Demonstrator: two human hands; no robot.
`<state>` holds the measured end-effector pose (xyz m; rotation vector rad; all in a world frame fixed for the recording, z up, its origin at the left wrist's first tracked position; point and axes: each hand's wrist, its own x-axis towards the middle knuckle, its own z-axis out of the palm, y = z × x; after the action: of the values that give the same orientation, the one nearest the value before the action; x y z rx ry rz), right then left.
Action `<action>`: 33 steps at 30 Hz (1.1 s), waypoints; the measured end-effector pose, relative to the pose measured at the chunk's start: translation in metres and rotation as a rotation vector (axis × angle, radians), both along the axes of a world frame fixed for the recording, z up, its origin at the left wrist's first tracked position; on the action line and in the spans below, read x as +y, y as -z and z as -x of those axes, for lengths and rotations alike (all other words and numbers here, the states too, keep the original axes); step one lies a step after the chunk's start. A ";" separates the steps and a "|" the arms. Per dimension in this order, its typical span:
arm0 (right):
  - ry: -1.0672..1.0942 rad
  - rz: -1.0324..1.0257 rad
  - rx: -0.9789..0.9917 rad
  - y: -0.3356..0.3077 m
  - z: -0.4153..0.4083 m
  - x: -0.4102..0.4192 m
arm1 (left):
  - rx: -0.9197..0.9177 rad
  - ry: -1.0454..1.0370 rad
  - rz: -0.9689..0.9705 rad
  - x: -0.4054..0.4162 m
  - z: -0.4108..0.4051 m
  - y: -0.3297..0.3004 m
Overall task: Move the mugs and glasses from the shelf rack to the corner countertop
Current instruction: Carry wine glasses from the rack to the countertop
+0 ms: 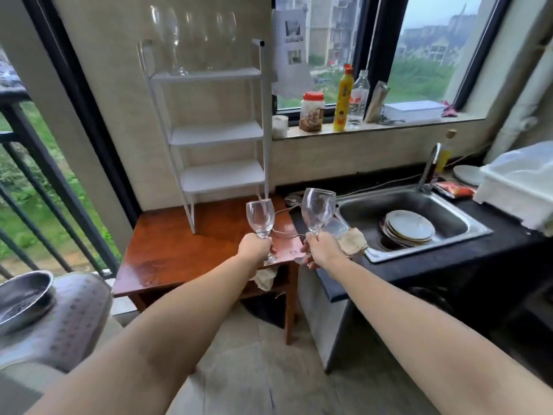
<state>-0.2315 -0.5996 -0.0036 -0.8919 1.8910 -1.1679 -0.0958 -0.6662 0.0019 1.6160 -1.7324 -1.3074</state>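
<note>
My left hand (256, 246) grips the stem of a clear wine glass (260, 217), held upright over the right edge of the wooden table (167, 250). My right hand (320, 250) grips the stem of a second, slightly larger wine glass (318, 209), upright above the corner of the dark countertop (419, 265). The white shelf rack (218, 133) stands on the table against the wall. Its three lower shelves are bare. Tall wine glasses (167, 34) stand on its top shelf, blurred.
A steel sink (413, 223) with stacked plates (409, 227) lies right of my hands, a cloth (353, 241) at its left rim. Bottles and a jar (311, 110) line the windowsill. A white dish tub (520, 187) sits far right, a metal bowl (24, 298) far left.
</note>
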 end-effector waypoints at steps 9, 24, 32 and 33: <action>0.146 -0.095 -0.061 0.041 0.058 0.172 | -0.024 0.186 -0.061 0.146 0.077 0.070; 0.619 -0.211 -0.203 0.114 0.154 0.439 | -0.197 0.742 -0.168 0.382 0.225 0.137; 0.910 -0.210 -0.254 0.133 0.244 0.514 | -0.245 1.030 -0.145 0.439 0.355 0.146; 0.945 -0.205 -0.258 0.131 0.256 0.520 | -0.243 1.051 -0.140 0.443 0.372 0.144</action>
<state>-0.4879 -0.0794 -0.1342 0.3311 2.1951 -1.4626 -0.4680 -0.2228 -0.1419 0.8971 -2.8806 -1.7077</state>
